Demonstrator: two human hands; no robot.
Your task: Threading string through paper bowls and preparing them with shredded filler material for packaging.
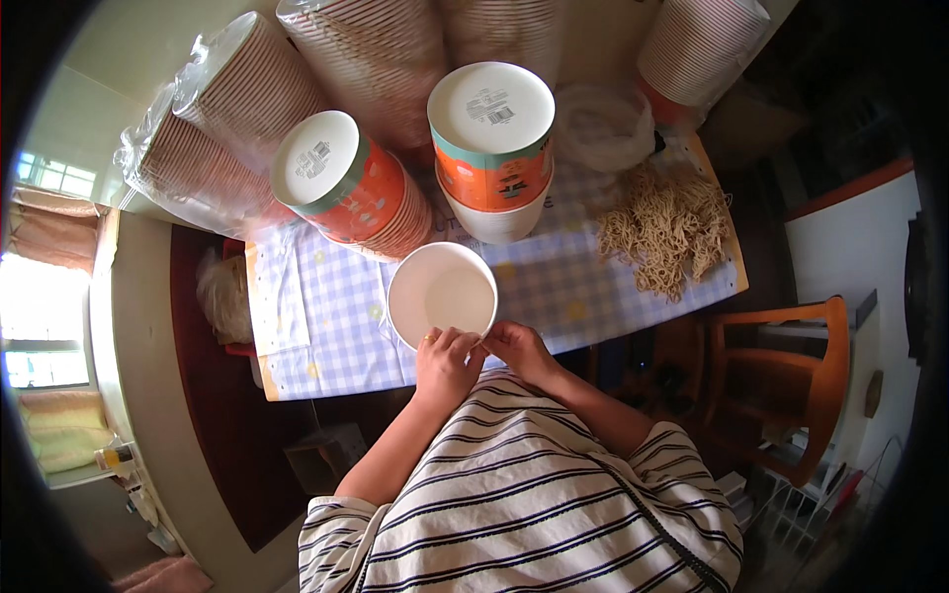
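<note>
Left hand (pixel 449 368) curls inward, grip holding white cup (pixel 443 287) at near rim; right hand (pixel 522 353) bends alongside, grip unclear.

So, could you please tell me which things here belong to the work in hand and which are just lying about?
Belonging, it seems:
white paper tub, left hand and right hand at its rim
upturned orange paper tubs
tan cord pile, perhaps

Lying about, apparently:
wooden chair
pink cloth
</note>
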